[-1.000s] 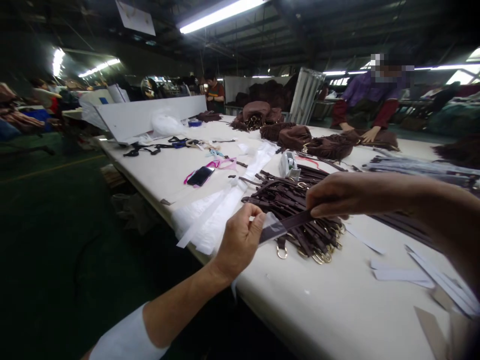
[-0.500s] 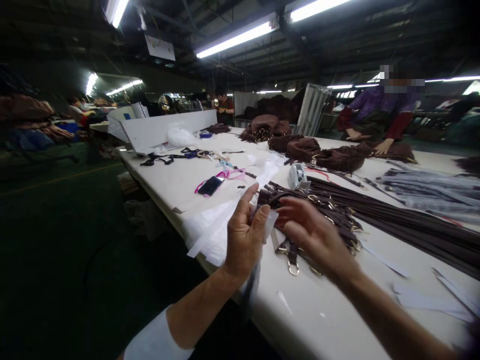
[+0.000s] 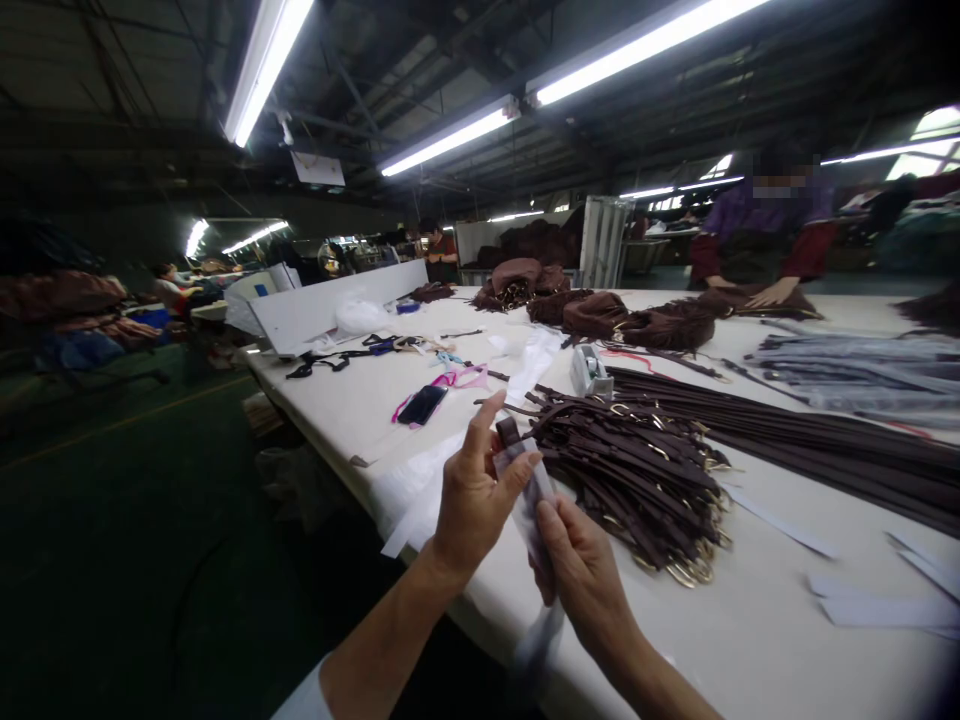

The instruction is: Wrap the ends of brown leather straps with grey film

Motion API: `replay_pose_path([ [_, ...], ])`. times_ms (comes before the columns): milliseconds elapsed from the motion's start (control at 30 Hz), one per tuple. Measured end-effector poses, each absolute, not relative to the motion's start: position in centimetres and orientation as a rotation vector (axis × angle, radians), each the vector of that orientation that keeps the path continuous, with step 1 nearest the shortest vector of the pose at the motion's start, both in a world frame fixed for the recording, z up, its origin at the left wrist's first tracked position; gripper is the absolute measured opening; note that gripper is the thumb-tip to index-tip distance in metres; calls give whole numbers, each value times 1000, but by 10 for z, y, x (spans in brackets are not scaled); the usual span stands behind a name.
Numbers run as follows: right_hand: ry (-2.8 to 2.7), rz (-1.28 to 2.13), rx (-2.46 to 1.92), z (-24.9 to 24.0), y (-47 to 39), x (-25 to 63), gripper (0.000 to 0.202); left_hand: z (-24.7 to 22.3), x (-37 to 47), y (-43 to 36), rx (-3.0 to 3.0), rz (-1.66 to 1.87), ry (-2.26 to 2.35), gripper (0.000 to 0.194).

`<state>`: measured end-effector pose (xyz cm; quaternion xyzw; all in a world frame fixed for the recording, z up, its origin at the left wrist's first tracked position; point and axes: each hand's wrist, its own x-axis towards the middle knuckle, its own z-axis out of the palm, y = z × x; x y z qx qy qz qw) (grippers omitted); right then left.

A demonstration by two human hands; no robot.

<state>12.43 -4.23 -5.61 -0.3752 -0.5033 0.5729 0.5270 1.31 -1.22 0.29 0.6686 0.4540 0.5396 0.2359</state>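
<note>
Between my hands is a dark brown strap [image 3: 528,490] partly wrapped in thin translucent material, its upper end bare. My left hand [image 3: 474,490] pinches it near the top, thumb across the front and index finger pointing up. Lower down, my right hand [image 3: 581,560] closes round the same wrapped strap. The wrapping hangs below my right hand past the table edge, blurred. Just beyond my hands lies a heap of dark brown straps [image 3: 630,470] with gold metal rings and clasps. A grey tape dispenser [image 3: 590,372] stands behind the heap.
On the white table [image 3: 352,400] are a black phone [image 3: 422,405] with a pink strap, white plastic sheets, brown bags [image 3: 600,312], long dark straps and grey wrapped bundles [image 3: 855,365]. Paper strips [image 3: 889,610] lie at right. Across the table, a person [image 3: 761,240] touches brown fabric.
My right hand has moved in from the right and closed on the wrapped strap. The view has shifted, showing more of the strap heap.
</note>
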Motion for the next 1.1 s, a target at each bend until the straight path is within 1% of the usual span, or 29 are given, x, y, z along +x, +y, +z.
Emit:
replay_pose_path([
  [33,-1197,1367,-897,-56,-43,124,40,3,12,-13,1877,1462,1281,44],
  [133,-1193,1335,-867,-53,-43,121,41,3,10,-15,2003,1419,1359,26],
  [200,-1186,1285,-860,-49,-41,120,42,2,10,-17,2045,1436,1358,19],
  [333,-1177,1189,-912,-43,-35,119,42,-2,12,-21,2049,1425,1352,15],
  [433,-1267,1085,-954,-43,-30,119,43,-4,12,-22,1907,1412,1351,15],
  [467,-1307,1049,-959,-44,-29,119,41,-3,11,-22,1827,1439,1330,13],
  [533,-1391,978,-964,-47,-28,120,29,1,8,-21,1664,1513,1272,13],
  [600,-1486,877,-966,-53,-27,121,26,10,1,-19,1523,1581,1231,15],
  [633,-1540,807,-957,-56,-27,122,22,17,-4,-17,1465,1618,1217,16],
  [700,-1650,669,-908,-63,-24,125,8,34,-17,-14,1392,1714,1182,19],
  [733,-1710,611,-872,-65,-23,127,6,44,-22,-12,1387,1731,1170,21],
  [767,-1771,560,-833,-67,-22,128,7,54,-27,-11,1412,1686,1170,24],
  [800,-1833,511,-792,-68,-21,130,7,62,-30,-11,1462,1560,1190,28],
  [833,-1899,460,-747,-67,-19,132,6,69,-31,-11,1522,1344,1226,33],
  [900,-2008,332,-662,-65,-17,137,7,78,-29,-17,1580,739,1282,39],
  [967,-2063,186,-607,-62,-13,146,11,80,-28,-27,1547,207,1265,37],
  [1000,-2067,113,-601,-60,-10,151,15,80,-30,-33,1522,49,1252,34],
  [1033,-2060,45,-609,-59,-7,157,19,80,-35,-38,1500,-35,1251,33],
  [1067,-2052,-13,-623,-58,-4,163,23,81,-42,-42,1490,-37,1277,32],
  [1100,-2050,-58,-636,-57,-2,169,26,83,-50,-44,1491,41,1326,32],
])
